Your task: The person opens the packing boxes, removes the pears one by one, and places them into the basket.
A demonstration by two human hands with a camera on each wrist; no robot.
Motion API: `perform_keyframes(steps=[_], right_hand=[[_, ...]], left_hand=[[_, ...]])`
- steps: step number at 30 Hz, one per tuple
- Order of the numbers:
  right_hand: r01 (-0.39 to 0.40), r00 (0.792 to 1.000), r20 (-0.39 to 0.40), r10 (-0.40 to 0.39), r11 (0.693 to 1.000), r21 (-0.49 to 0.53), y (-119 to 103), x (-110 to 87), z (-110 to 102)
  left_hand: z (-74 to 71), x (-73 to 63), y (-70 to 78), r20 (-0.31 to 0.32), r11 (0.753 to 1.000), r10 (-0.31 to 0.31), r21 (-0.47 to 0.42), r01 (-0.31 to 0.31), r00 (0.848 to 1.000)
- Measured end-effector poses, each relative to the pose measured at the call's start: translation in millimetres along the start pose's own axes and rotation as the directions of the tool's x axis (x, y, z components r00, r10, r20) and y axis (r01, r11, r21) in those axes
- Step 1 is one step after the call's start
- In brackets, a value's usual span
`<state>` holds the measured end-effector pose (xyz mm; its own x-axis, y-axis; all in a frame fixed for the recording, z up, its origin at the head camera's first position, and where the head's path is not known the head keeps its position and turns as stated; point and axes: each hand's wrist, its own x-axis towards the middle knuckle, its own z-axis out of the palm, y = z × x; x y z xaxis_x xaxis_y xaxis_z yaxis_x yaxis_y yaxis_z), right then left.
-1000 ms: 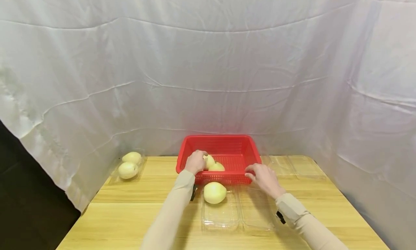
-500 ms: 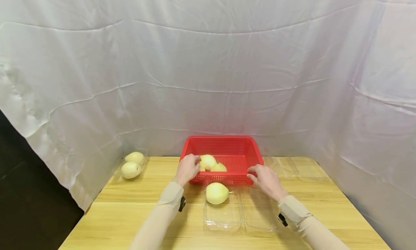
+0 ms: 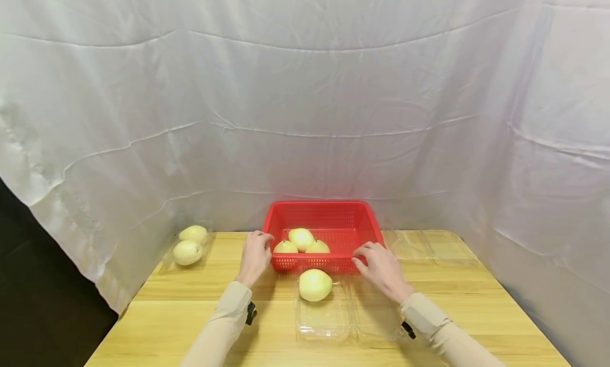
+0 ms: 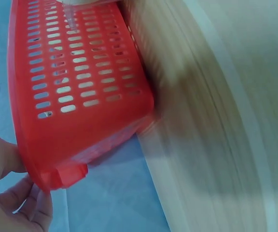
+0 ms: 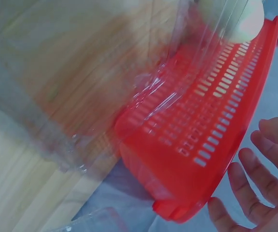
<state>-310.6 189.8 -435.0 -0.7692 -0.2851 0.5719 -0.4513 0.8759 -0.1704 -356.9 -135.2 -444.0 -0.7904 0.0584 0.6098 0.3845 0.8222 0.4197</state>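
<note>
A red plastic basket [image 3: 314, 263] stands at the far side of the table with three yellow pears [image 3: 301, 238] inside. My left hand [image 3: 256, 256] is at its left end; in the left wrist view the thumb and fingers [image 4: 16, 195] hold the rim at a corner. At the right front corner is my right hand [image 3: 381, 266], its fingers [image 5: 247, 188] spread and loosely bent along the rim in the right wrist view. In front of the basket, another pear [image 3: 315, 285] lies in one half of an open clear plastic clamshell box [image 3: 326, 324].
At the left back, a clear box [image 3: 167, 263] holds two more pears [image 3: 188, 252]. Another open clear clamshell box [image 3: 445, 246] lies at the right back. White cloth [image 3: 324, 118] hangs behind the wooden table [image 3: 176, 309].
My left hand has let go of a pear in the basket, come out over the side and moved left to the basket's left end. The right hand stays near the right front corner.
</note>
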Motion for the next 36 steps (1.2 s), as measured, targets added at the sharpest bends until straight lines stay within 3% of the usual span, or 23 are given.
perform_keyframes(steps=[7,14,20,25,32,36], right_hand=[[0.006,1.0,0.019,-0.006,1.0,0.005,-10.1,-0.8,0.6],[-0.015,0.996,0.086,0.01,0.998,0.054,-14.8,-4.8,1.5],[0.09,0.975,0.181,-0.127,0.976,0.198,-21.4,-6.1,8.0],[0.156,0.947,0.225,-0.228,0.942,0.297,-32.6,-5.0,14.3],[0.191,0.924,0.267,-0.273,0.935,0.298,-50.3,1.0,17.4],[0.205,0.904,0.326,-0.275,0.95,0.234,-58.1,4.2,22.4]], left_hand=[[-1.6,-0.6,-1.4,-0.005,0.988,-0.138,-0.072,0.138,0.99],[-4.6,1.2,-3.1,0.045,0.951,-0.292,-0.096,0.295,0.955],[-7.6,1.7,-4.7,0.077,0.925,-0.352,-0.121,0.36,0.933],[-7.6,3.0,-6.0,0.083,0.92,-0.365,-0.123,0.373,0.927],[-6.6,2.6,-5.7,0.082,0.926,-0.365,-0.071,0.371,0.927],[-5.5,1.6,-2.9,0.077,0.948,-0.318,0.029,0.316,0.945]])
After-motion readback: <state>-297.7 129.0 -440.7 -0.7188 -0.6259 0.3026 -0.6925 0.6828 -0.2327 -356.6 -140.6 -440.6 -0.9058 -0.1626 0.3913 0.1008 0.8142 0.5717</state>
